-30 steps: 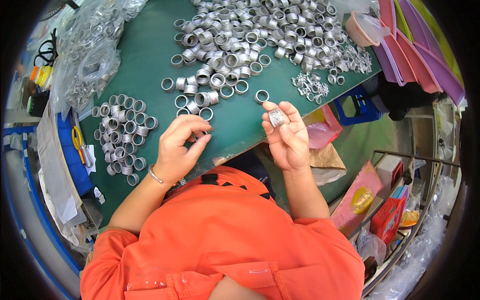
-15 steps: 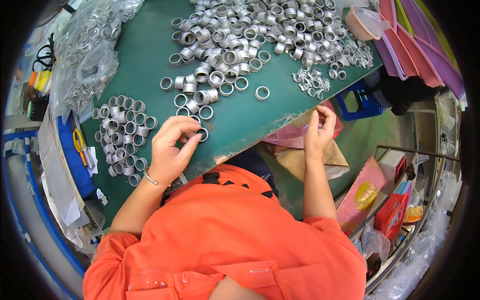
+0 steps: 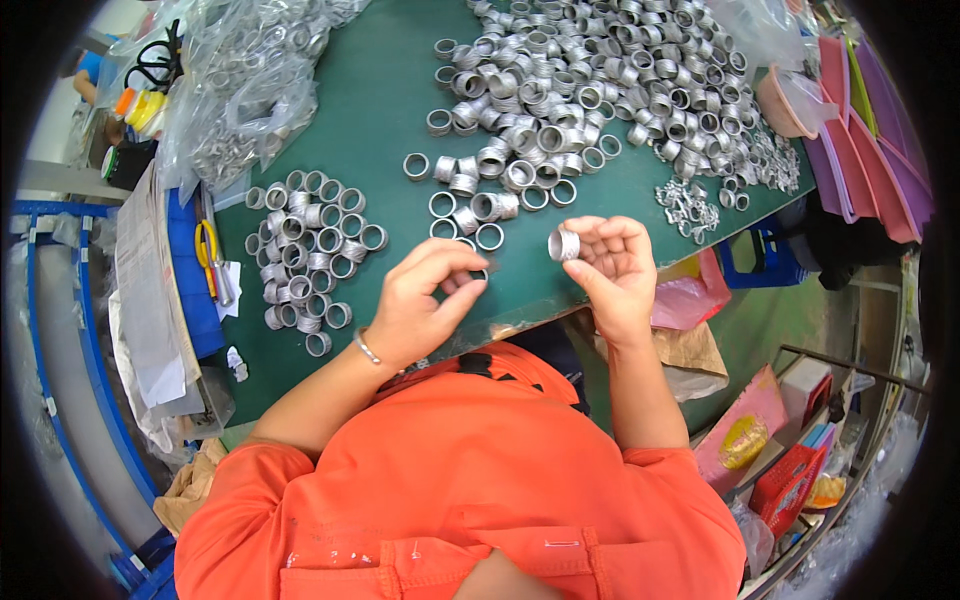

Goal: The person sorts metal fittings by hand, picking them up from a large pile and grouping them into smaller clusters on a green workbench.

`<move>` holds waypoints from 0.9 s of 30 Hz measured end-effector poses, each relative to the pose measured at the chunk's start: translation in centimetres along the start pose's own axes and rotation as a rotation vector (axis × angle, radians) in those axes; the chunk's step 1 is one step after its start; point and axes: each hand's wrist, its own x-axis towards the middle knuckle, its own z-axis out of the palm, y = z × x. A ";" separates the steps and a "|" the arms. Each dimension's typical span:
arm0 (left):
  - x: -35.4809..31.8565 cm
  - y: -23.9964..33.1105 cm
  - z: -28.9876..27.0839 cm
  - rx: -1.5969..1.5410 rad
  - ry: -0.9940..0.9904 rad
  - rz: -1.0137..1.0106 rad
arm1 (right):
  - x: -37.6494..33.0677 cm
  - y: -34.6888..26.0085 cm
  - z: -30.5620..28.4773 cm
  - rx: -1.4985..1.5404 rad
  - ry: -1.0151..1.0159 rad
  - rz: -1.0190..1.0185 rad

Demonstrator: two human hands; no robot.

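Observation:
In my right hand (image 3: 622, 275), a short silver metal ring (image 3: 563, 245) with a ridged outer wall is held between the thumb and curled fingers, raised over the table's near edge. My left hand (image 3: 425, 300) is closed, thumb and forefinger pinching another metal ring (image 3: 484, 276), mostly covered by the fingertips. Just beyond that hand lie loose rings (image 3: 489, 237), the nearest part of a large heap of rings (image 3: 560, 100). To the left, a smaller group of similar rings (image 3: 310, 255) is spread on the green tabletop (image 3: 375, 110).
Small metal pieces (image 3: 687, 208) lie toward the right table edge, near a pink bowl (image 3: 786, 103) and colored bins (image 3: 870, 140). Clear plastic bags (image 3: 250, 90) cover the far left. Yellow-handled scissors (image 3: 207, 245) rest in a blue tray (image 3: 185, 290). A red basket (image 3: 790, 470) stands lower right.
My right hand has moved left over the table edge and taken up a single ring that lay apart from the heap. The left hand keeps its pinch. The whole view has shifted.

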 end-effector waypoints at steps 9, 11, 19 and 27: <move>0.4 0.7 0.6 -0.040 -0.038 0.061 | -1.7 -0.1 2.5 0.490 -0.075 0.327; 0.3 0.9 0.4 -0.026 -0.006 0.087 | -2.0 -0.2 2.7 0.584 -0.064 0.436; 0.2 1.3 0.5 -0.035 0.004 0.135 | -2.8 0.6 3.9 0.546 -0.099 0.523; 0.3 0.4 -3.4 0.316 0.112 0.181 | 1.0 0.4 1.9 -1.103 -0.012 -0.261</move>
